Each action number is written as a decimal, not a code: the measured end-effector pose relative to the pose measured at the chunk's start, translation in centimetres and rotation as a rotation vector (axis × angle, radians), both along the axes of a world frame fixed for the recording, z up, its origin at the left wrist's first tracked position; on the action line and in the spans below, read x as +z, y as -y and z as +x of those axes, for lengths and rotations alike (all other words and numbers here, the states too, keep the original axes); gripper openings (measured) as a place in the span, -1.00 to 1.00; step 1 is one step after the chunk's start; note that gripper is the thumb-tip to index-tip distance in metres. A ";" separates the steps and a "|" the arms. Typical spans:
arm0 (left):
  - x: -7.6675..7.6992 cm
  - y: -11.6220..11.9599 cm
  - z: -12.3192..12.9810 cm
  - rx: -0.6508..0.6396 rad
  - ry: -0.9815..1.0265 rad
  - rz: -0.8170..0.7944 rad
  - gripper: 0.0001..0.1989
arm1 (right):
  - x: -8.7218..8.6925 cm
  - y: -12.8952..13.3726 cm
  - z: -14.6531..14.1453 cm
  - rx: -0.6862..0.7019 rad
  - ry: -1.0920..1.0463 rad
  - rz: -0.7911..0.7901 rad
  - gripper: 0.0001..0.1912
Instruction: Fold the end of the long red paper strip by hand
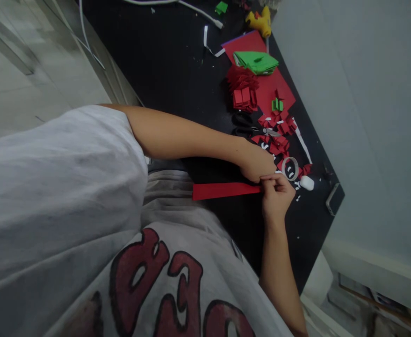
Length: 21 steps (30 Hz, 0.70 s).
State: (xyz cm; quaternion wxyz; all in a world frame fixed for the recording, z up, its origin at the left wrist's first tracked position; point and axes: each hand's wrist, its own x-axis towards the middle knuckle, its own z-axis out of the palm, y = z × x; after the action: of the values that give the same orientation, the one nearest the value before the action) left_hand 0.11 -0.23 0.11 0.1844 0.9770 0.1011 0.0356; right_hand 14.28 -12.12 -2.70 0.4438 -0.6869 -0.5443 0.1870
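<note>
A long folded red paper strip (222, 190) stretches from near my lap to my two hands at the table's front part. My right hand (278, 194) pinches the far end of the strip between thumb and fingers. Curled in against it, my left hand (259, 161) is closed at the same end, its fingertips mostly hidden behind the back of the hand. Just beyond my hands lies a roll of tape (290, 168), and beside it a small white rounded case (306, 182). Black-handled scissors (245, 125) rest above my left wrist.
Folded red paper pieces (278, 145) and white scraps lie around the scissors. Farther along are a red folded-paper stack (244, 96), green papers (256, 62), red sheets (280, 89) and a yellow glue gun (260, 21). A phone (335, 199) sits at the table edge by the wall.
</note>
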 end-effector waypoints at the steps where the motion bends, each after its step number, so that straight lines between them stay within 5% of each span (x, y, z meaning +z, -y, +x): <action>1: 0.0 0.0 0.0 0.001 0.007 -0.008 -0.78 | 0.0 0.0 0.0 0.001 0.002 0.000 -0.90; 21: 0.2 0.1 -0.1 0.007 -0.015 -0.012 -0.78 | 0.1 0.0 -0.1 0.002 0.056 -0.005 -0.89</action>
State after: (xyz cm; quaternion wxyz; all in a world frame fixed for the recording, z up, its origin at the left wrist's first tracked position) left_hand 0.04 -0.30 0.31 0.1895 0.9757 0.1062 0.0282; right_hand 14.20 -12.16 -2.65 0.4264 -0.6925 -0.5566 0.1697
